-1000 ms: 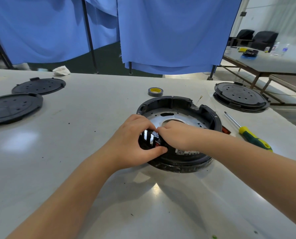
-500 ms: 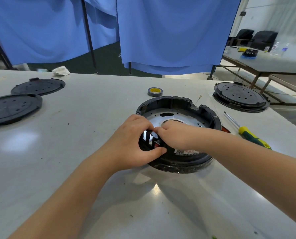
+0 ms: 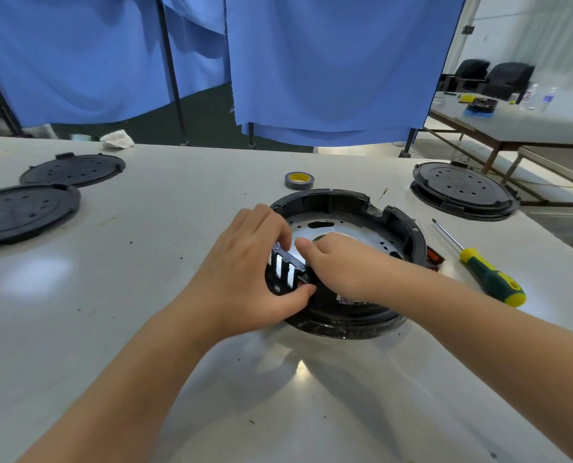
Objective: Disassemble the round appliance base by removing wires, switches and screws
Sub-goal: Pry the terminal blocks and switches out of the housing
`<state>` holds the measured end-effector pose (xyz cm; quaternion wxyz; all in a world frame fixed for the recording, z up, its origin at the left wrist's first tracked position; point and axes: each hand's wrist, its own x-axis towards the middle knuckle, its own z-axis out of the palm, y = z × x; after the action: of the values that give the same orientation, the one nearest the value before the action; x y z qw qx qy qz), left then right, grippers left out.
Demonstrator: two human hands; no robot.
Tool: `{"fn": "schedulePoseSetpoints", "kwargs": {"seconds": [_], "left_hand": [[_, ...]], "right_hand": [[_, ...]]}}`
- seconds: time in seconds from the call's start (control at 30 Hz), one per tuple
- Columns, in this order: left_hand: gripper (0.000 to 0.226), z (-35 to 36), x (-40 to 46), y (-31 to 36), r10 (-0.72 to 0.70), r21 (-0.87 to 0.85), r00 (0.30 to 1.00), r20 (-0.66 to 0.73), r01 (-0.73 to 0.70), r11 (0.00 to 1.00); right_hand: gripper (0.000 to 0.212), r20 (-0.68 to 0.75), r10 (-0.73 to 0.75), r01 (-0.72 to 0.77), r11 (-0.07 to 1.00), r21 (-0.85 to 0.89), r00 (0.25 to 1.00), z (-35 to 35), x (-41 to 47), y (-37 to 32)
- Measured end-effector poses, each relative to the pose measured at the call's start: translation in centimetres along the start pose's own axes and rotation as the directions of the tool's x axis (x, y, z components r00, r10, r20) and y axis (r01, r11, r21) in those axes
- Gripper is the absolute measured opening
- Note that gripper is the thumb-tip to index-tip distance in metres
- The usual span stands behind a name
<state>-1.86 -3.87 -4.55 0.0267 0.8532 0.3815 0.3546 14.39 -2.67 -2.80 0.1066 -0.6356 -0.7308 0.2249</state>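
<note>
The round black appliance base (image 3: 405,228) lies open side up on the white table, with a silver metal plate (image 3: 348,230) inside. At its near left rim sits a black switch block (image 3: 286,270) with shiny metal contacts. My left hand (image 3: 245,272) grips this block, fingers over its top and thumb under its near edge. My right hand (image 3: 338,265) reaches in from the right, its curled fingers pinching the same block at its right end. A red part (image 3: 434,259) shows just outside the base's right rim.
A yellow-and-green screwdriver (image 3: 488,279) lies right of the base. A roll of tape (image 3: 299,180) sits behind it. Two black round covers (image 3: 28,212) (image 3: 73,168) lie far left, another round base (image 3: 462,192) far right. Blue curtains hang behind the table.
The switch block has tilted up a little from the rim, showing more of its metal contacts. Both hands stay on it in nearly the same place.
</note>
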Motion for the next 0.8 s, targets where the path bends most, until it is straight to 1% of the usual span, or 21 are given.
{"fn": "schedulePoseSetpoints", "kwargs": {"seconds": [0.07,0.17,0.23,0.33,0.43,0.5,0.67,0.73,0.8], "left_hand": [[0.029,-0.1,-0.2,0.4,-0.013,-0.004,0.999,0.036,0.013,1.0],[0.028,0.5,-0.5,0.7,-0.055,0.066,0.989,0.134,0.047,0.997],[0.028,0.8,-0.5,0.7,-0.078,0.107,0.984,0.16,0.061,0.992],[0.028,0.9,-0.5,0.8,-0.096,0.116,0.984,0.148,0.079,0.99],[0.025,0.9,-0.6,0.8,-0.093,0.096,0.985,0.147,0.079,0.992],[0.024,0.9,-0.6,0.8,-0.081,0.077,0.986,0.146,0.071,0.995],[0.024,0.8,-0.6,0.8,-0.101,0.006,0.984,0.146,0.101,0.995],[0.024,0.7,-0.5,0.8,-0.115,-0.022,0.981,0.158,0.12,0.993],[0.025,0.6,-0.5,0.7,-0.121,-0.054,0.978,0.172,0.132,0.99]], "right_hand": [[0.044,-0.047,-0.017,0.017,1.0,0.015,0.999,-0.1,-0.5,0.0],[0.04,-0.11,0.026,-0.015,0.995,0.103,0.994,-0.4,-0.7,0.1],[0.039,-0.07,0.033,-0.028,0.997,0.077,0.997,-0.4,-0.7,0.0],[0.043,0.005,0.003,-0.003,1.0,-0.001,1.0,-0.2,-0.6,0.4],[0.041,0.056,0.049,-0.05,0.999,0.02,0.997,-0.3,-0.4,0.6],[0.041,0.065,0.057,-0.059,0.998,0.034,0.996,-0.5,-0.2,0.6],[0.05,0.088,0.022,-0.021,1.0,-0.014,0.996,-0.7,-0.2,0.4],[0.049,0.086,0.01,-0.007,0.999,-0.034,0.996,-0.5,-0.2,0.3],[0.046,0.054,-0.001,0.002,1.0,-0.018,0.999,-0.4,-0.4,0.4]]}}
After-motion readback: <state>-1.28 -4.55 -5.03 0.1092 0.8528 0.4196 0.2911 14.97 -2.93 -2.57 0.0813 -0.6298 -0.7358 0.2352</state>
